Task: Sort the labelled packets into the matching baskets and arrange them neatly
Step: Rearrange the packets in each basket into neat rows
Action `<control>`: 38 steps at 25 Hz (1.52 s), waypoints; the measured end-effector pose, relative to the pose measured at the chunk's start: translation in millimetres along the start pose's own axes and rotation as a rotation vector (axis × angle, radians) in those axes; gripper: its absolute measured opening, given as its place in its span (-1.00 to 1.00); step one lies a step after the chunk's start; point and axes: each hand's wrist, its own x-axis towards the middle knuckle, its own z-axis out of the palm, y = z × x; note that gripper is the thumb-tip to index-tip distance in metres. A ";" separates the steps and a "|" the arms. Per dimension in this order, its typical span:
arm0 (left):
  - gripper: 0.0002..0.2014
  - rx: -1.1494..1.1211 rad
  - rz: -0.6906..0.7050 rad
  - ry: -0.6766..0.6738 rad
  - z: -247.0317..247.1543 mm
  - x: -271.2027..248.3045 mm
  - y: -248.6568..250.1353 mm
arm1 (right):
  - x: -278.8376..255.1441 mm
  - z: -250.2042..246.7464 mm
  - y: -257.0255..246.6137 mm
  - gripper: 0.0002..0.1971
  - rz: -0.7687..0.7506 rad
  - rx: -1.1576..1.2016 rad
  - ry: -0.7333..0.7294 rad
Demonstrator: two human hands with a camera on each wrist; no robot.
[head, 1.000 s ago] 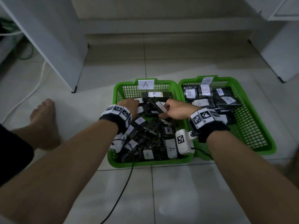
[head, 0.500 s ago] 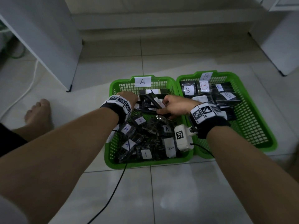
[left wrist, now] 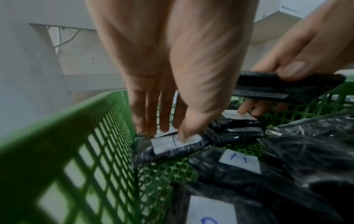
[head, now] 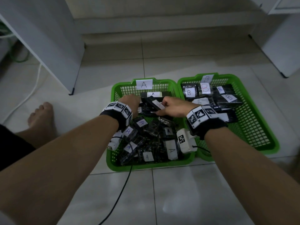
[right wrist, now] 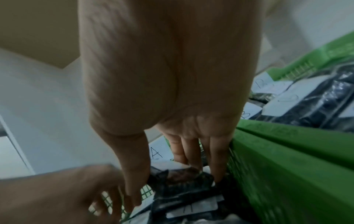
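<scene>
Basket A (head: 146, 166) holds several black packets with A labels, most lying loosely in a heap. Basket B (head: 266, 127) on the right holds several B packets. My right hand (head: 168, 108) grips a black packet (head: 153, 103) over the far end of basket A, thumb on top and fingers beneath. The left wrist view shows that packet (left wrist: 298, 89) lifted above the others. My left hand (left wrist: 164, 134) reaches down at the basket's far left wall. Its straight fingers and thumb touch a labelled packet (left wrist: 168, 145) lying there.
A white cabinet (head: 48, 46) stands at the back left and another cabinet (head: 284, 46) at the back right. A bare foot (head: 42, 117) rests on the tiles left of basket A. A black cable (head: 123, 184) trails from the left wrist over the basket's near rim.
Both hands have shifted slightly toward the far end of basket A. The right hand keeps hold of the same black packet; the left hand has reached lower at the left wall.
</scene>
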 end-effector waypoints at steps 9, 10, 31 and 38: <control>-0.67 -0.304 -0.042 -0.219 -14.7 -4.5 13.2 | 3.5 -7.1 14.3 -0.43 -0.001 0.424 0.069; -0.62 -0.287 -0.037 -0.243 -16.4 -6.5 13.3 | 2.1 -4.7 10.1 -0.48 -0.024 0.439 0.036; -0.61 -0.413 -0.072 -0.046 -29.8 5.6 9.7 | 21.8 6.3 -2.6 -0.59 -0.005 0.169 -0.084; -0.67 -0.496 -0.106 0.068 -20.7 2.4 5.7 | 18.7 -1.0 1.2 -0.53 -0.017 0.123 -0.002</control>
